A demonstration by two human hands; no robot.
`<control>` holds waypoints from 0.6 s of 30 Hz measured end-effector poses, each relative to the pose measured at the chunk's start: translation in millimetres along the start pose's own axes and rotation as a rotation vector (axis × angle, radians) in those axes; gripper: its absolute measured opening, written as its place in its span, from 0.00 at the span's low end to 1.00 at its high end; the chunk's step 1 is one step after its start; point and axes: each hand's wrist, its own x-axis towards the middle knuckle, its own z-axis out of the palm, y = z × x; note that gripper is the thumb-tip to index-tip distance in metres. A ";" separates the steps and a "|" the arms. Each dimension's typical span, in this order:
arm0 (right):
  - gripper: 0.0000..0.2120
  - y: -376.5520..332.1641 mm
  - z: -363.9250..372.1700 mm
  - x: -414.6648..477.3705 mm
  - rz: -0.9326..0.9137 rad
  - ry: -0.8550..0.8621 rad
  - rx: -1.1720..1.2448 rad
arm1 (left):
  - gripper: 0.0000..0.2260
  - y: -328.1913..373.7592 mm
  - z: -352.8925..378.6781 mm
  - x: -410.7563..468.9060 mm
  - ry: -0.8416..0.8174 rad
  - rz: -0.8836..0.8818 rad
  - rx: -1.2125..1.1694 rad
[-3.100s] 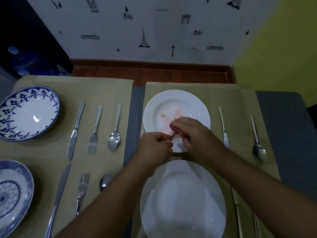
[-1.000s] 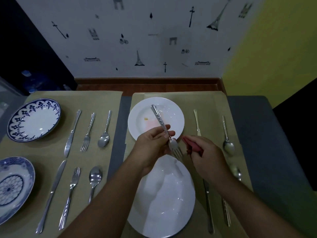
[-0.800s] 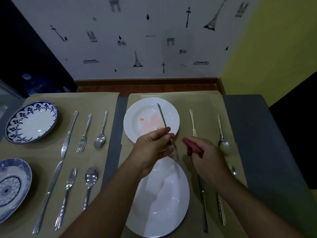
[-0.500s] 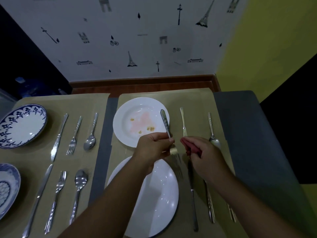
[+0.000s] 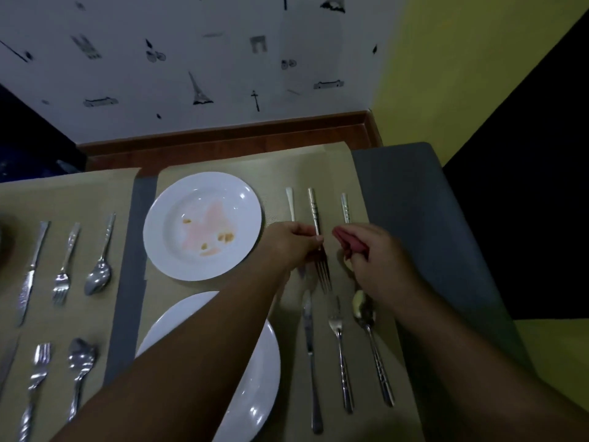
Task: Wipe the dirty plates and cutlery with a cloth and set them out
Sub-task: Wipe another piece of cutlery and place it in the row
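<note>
Soiled white plate (image 5: 204, 224) with food crumbs and a pink smear lies far-centre on the tan placemat (image 5: 322, 167). To its right, the left hand (image 5: 293, 247) pinches the fork (image 5: 315, 212) mid-handle, tines pointing near. Just right of the fork, not touching it, the right hand (image 5: 379, 263) is clenched round a bunched red cloth (image 5: 350, 244).

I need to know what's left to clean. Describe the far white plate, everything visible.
The far white plate is round, glossy, ceramic-looking, with a broad rim and shallow well. It lies flat on the tan placemat, unwiped: a pinkish smear and several yellowish crumbs sit in the well. Neither hand touches it; the left hand is just to its right.
</note>
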 end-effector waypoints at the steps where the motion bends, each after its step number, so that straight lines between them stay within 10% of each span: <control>1: 0.22 3.7 -2.2 2.7 0.001 0.009 0.002 | 0.06 0.3 4.3 5.7 0.005 -0.002 0.031; 18: 0.23 20.6 -2.4 10.4 0.081 -0.055 0.024 | 0.08 -2.9 25.8 36.6 0.141 0.145 0.487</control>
